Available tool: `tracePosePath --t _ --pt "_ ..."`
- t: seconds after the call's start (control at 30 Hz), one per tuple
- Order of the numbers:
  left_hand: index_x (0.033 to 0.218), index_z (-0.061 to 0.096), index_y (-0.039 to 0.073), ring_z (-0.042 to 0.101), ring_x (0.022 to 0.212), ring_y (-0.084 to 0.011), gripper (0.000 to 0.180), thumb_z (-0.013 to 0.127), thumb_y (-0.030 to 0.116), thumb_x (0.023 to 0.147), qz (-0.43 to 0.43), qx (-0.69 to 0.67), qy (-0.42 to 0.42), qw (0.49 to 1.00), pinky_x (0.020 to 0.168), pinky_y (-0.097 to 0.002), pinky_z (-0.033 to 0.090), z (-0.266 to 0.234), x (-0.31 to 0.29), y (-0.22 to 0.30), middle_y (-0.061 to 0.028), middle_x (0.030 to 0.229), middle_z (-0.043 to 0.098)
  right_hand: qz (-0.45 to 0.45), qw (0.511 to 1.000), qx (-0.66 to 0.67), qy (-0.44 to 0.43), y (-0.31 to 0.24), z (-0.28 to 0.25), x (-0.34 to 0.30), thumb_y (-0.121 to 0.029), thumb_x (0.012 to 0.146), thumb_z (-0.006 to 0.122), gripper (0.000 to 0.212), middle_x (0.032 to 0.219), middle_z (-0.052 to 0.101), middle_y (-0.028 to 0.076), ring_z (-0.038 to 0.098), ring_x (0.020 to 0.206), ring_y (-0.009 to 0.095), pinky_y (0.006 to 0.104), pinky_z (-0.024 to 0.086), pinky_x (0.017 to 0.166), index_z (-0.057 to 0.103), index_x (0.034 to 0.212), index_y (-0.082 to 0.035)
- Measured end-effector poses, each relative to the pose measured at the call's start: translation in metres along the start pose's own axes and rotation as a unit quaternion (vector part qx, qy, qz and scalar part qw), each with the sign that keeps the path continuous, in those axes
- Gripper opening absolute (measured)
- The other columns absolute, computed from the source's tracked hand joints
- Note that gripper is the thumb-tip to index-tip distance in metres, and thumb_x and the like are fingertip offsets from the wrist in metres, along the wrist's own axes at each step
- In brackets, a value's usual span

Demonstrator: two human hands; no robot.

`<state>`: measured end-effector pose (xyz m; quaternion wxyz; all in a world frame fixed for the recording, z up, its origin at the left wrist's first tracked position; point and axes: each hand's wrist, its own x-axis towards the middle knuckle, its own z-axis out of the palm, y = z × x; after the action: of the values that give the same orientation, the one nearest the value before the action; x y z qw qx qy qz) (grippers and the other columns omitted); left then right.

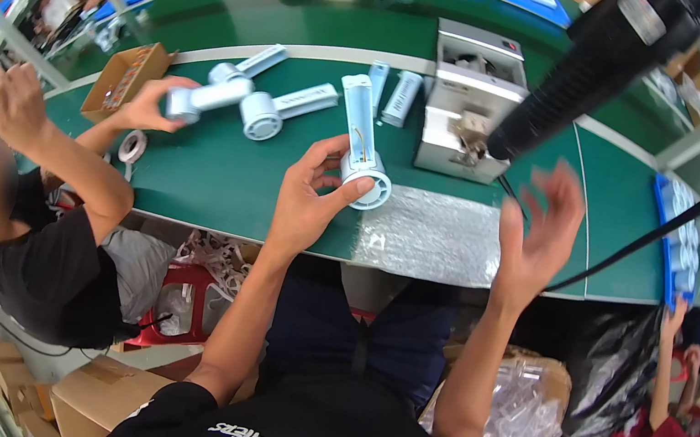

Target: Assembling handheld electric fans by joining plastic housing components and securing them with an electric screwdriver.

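Observation:
My left hand (306, 202) grips a light-blue plastic housing (358, 123) by its round, slotted end. Its long, hollow handle points up and away from me, and a thin wire shows inside. Above the table's right part, my right hand (543, 237) is raised with its fingers apart, slightly blurred and holding nothing. Between my hands a silvery bubble-wrap sheet (435, 237) lies on the green table (216, 187). Just beyond the held housing are two light-blue handle pieces, one upright-looking (376, 84) and one wider (402, 98).
A grey metal box machine (472, 100) stands ahead, beside a thick black tube (592, 74). Assembled housings (261, 117), a tape roll (132, 147) and a carton (124, 84) lie to the left. There a co-worker's hand (156, 103) holds another housing. A blue tray (678, 241) is at right.

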<state>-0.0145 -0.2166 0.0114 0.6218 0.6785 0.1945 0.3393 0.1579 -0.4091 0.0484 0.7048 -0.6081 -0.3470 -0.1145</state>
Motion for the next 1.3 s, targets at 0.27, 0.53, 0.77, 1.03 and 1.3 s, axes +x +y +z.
tracePosePath --t 0.27,0.53,0.77,1.03,1.3 --pt "0.138 0.057 -0.002 0.064 0.121 -0.0211 0.061 0.086 0.008 0.085 -0.005 -0.049 -0.051 0.997 0.106 -0.0383 0.049 0.036 -0.006 -0.021 -0.0105 0.128 0.066 0.029 0.962 0.273 -0.001 -0.050 0.066 0.065 -0.016 0.103 0.069 0.040 0.099 0.071 0.009 0.065 0.088 0.011 0.0260 0.053 0.079 0.050 0.131 0.004" --pt "0.139 0.060 -0.001 0.063 0.122 -0.0203 0.061 0.084 0.001 0.083 0.022 0.066 -0.107 0.992 0.111 -0.0355 0.045 0.046 0.006 -0.016 -0.0083 0.131 0.064 -0.025 0.981 0.178 -0.067 -0.068 0.049 0.085 -0.089 0.091 0.044 0.088 0.060 0.052 0.010 0.049 0.048 0.018 0.0336 0.043 0.050 0.055 0.098 -0.002" --pt "0.139 0.058 -0.002 0.062 0.123 -0.0198 0.062 0.084 0.002 0.083 0.016 0.064 -0.107 0.992 0.112 -0.0356 0.045 0.054 0.005 -0.017 -0.0092 0.131 0.063 0.038 0.966 0.236 -0.098 -0.057 0.069 0.088 -0.091 0.089 0.042 0.089 0.056 0.048 0.007 0.045 0.043 0.016 0.0339 0.044 0.046 0.051 0.092 -0.003" --pt "0.144 0.054 -0.003 0.060 0.127 -0.0220 0.066 0.084 0.003 0.085 0.011 0.043 -0.107 0.993 0.113 -0.0377 0.045 0.051 0.003 -0.020 -0.0116 0.138 0.060 0.061 0.957 0.265 -0.104 -0.051 0.077 0.087 -0.094 0.086 0.043 0.091 0.056 0.047 0.006 0.045 0.044 0.016 0.0335 0.043 0.046 0.050 0.091 -0.003" --pt "0.136 0.061 -0.001 0.064 0.115 -0.0231 0.058 0.085 0.007 0.084 0.022 0.007 -0.070 0.997 0.104 -0.0351 0.048 0.056 0.000 -0.021 -0.0129 0.124 0.065 0.070 0.961 0.245 -0.110 -0.049 0.078 0.088 -0.097 0.083 0.042 0.094 0.055 0.046 0.006 0.045 0.043 0.016 0.0329 0.042 0.044 0.049 0.089 -0.003"
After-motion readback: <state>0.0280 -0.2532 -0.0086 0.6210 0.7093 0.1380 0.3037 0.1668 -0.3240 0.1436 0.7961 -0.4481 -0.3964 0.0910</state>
